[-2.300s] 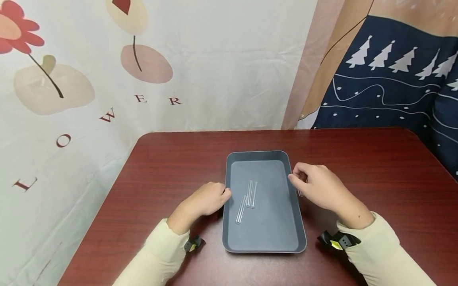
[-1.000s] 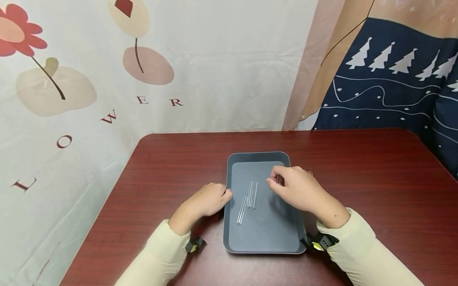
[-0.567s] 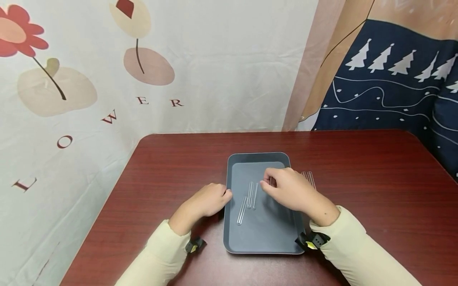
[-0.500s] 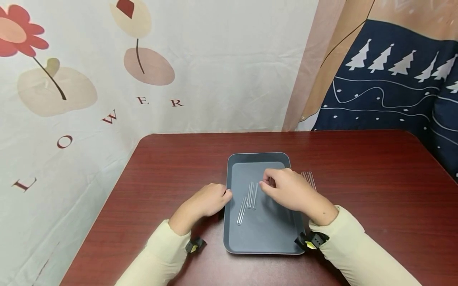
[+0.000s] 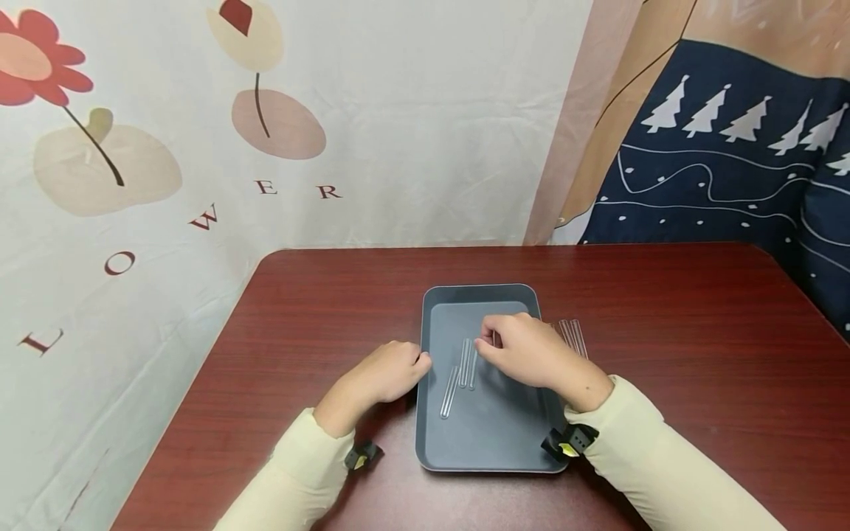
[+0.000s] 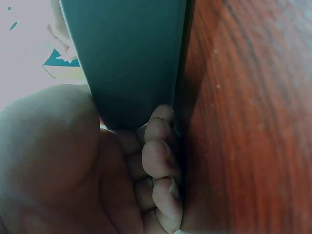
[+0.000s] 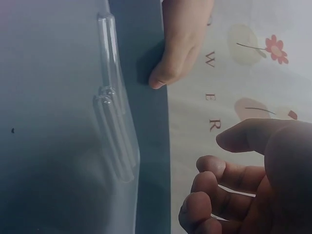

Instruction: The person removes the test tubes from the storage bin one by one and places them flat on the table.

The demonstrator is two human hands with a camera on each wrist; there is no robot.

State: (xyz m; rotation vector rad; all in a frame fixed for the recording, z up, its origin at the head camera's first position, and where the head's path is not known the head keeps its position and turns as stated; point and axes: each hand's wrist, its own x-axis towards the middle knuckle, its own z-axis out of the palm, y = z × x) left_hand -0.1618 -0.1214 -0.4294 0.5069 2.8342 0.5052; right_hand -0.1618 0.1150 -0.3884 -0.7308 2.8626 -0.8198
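**Right hand over the tubes in the tray**

A grey tray (image 5: 491, 435) lies on a dark red table (image 5: 664, 310), its long side running near to far. Three clear glass tubes (image 5: 465, 361) lie on the tray's floor, left of its middle: two side by side and touching, a third nearer and slightly tilted (its far end sits beside the pair's near ends).

The right hand (image 5: 524, 352) hovers over the tray, just right of the tubes. Its fingers (image 7: 207, 170) are curled loosely with the thumb apart from them; whether they pinch anything I cannot tell.

The left hand (image 5: 388, 372) rests on the table at the tray's left edge. Its fingers (image 6: 158, 156) are curled together against the outer wall of the tray, the thumb on the rim.

Two more tubes (image 5: 572, 335) lie on the table, just right of the tray.
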